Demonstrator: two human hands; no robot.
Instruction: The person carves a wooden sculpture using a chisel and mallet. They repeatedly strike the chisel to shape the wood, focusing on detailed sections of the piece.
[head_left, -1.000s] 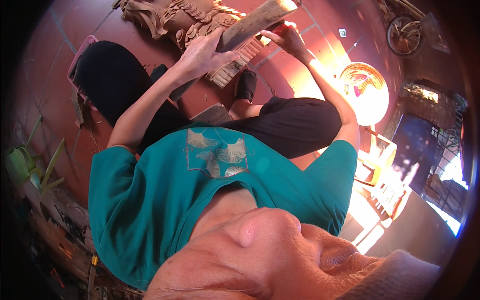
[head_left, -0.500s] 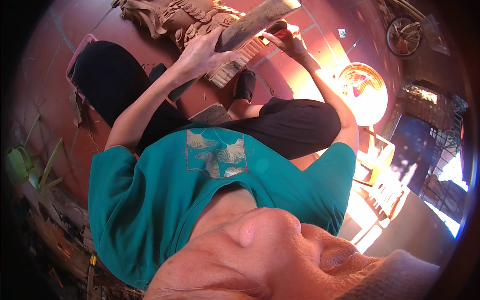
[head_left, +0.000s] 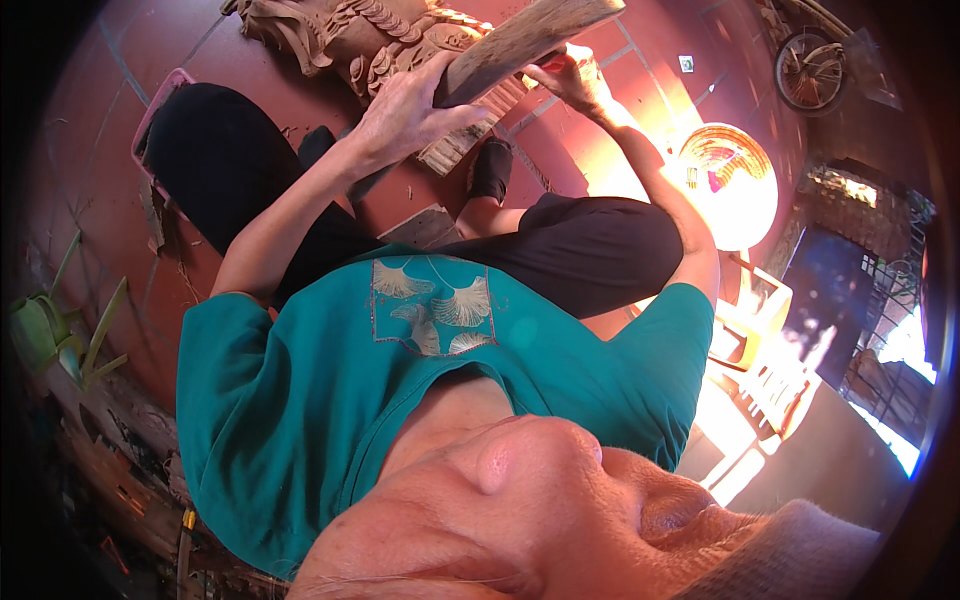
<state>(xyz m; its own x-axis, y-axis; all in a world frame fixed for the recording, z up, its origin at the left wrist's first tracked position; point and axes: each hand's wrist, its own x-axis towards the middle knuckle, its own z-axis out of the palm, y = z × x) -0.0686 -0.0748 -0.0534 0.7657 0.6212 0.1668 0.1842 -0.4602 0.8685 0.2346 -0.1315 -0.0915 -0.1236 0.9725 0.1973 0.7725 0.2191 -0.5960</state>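
Observation:
My left hand (head_left: 405,115) is closed around a long, thick wooden bar (head_left: 520,50), its thumb lying along the near side. The bar slants from beside my left knee up to the top edge of the view. Past the bar, my right hand (head_left: 578,82) is bent, fingers closed around something red and dark that I cannot make out. Beneath and beyond the bar lies a carved brown wooden piece (head_left: 385,40) with scale-like relief. Its ridged, pale block end (head_left: 458,150) sits between my feet and under the bar.
Red floor tiles (head_left: 95,130) surround me, with wood chips on them. A sunlit round woven basket (head_left: 735,165) stands to the right, near wooden furniture (head_left: 750,310). A bicycle wheel (head_left: 810,72) is at the far right. Green plant leaves (head_left: 40,330) are at the left.
The wooden bar has shifted slightly to the right and away, with my left hand following it. My right hand has turned a little and stays close to the bar.

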